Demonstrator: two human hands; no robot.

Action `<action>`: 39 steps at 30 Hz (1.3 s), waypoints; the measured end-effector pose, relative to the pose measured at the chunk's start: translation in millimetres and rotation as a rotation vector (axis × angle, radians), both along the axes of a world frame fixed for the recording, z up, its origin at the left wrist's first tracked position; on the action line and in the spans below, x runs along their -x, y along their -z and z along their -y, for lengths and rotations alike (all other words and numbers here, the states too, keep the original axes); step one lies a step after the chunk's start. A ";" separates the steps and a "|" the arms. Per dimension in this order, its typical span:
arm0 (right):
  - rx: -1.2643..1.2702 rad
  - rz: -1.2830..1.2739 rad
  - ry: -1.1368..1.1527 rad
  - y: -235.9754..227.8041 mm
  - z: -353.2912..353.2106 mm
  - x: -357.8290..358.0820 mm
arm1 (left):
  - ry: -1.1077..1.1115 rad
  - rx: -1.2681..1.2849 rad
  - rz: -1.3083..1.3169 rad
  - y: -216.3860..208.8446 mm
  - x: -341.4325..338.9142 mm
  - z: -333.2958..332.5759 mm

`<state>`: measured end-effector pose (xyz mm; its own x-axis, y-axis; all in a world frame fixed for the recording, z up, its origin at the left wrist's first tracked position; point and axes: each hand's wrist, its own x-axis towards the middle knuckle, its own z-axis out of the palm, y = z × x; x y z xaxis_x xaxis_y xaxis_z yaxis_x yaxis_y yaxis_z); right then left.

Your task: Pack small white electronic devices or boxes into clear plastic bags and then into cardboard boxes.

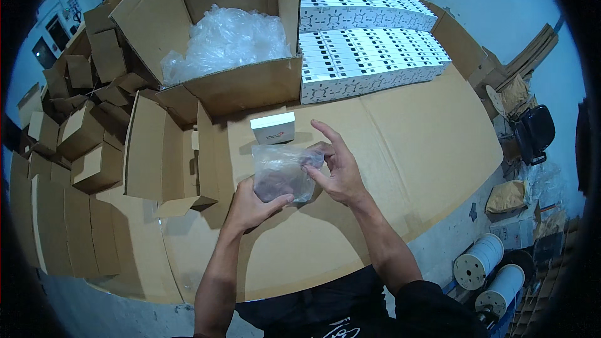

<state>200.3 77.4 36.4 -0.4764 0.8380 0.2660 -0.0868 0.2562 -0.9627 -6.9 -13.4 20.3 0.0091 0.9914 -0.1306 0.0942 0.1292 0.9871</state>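
Both hands hold a clear plastic bag (285,169) over the cardboard-covered table. My left hand (251,205) grips its lower left side, the thumb lying across the bottom and the other fingers behind it. On the upper right edge, my right hand (338,172) pinches the film between thumb and fingers, its index finger raised. The bag looks thin and crinkled; whether anything is inside I cannot tell. Just beyond it stands a small white box (273,128) with a printed front. Left of the hands sits an open brown carton (166,156), flaps spread.
A large open carton (250,84) at the back holds crumpled clear bags (235,37). Beside it, white boxes (369,56) stand in tight rows. Several empty brown cartons (91,131) crowd the left. Cable spools (479,260) and a black chair (534,131) are off the table's right edge.
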 end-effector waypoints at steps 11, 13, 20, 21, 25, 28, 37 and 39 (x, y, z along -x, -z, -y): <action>-0.856 0.498 0.198 -44.1 -1.1 13.8 | -0.180 -0.064 -0.222 3.5 -10.1 -1.9; -0.915 0.501 0.184 -42.7 -0.4 17.9 | -0.194 -0.104 -0.231 -0.9 -13.0 -2.7; -1.046 0.465 0.066 -41.1 -3.7 21.5 | -0.221 -0.124 -0.240 0.9 -9.8 -2.5; -1.025 0.458 -0.039 -47.6 -4.6 22.2 | -0.214 -0.146 -0.259 1.4 -8.8 -2.1; -0.574 0.594 -0.267 -73.4 -8.5 27.9 | -0.182 -0.065 -0.185 -7.5 -10.3 1.2; -0.580 0.804 -0.461 -85.7 -13.5 30.7 | -0.158 -0.097 -0.173 -10.7 -10.2 2.0; -0.732 0.275 0.016 -61.4 -39.6 22.3 | -0.214 -0.102 -0.244 13.5 -2.5 -4.5; -0.149 0.001 0.127 -30.8 -58.7 10.9 | -0.237 -0.127 -0.203 1.7 -5.4 -5.9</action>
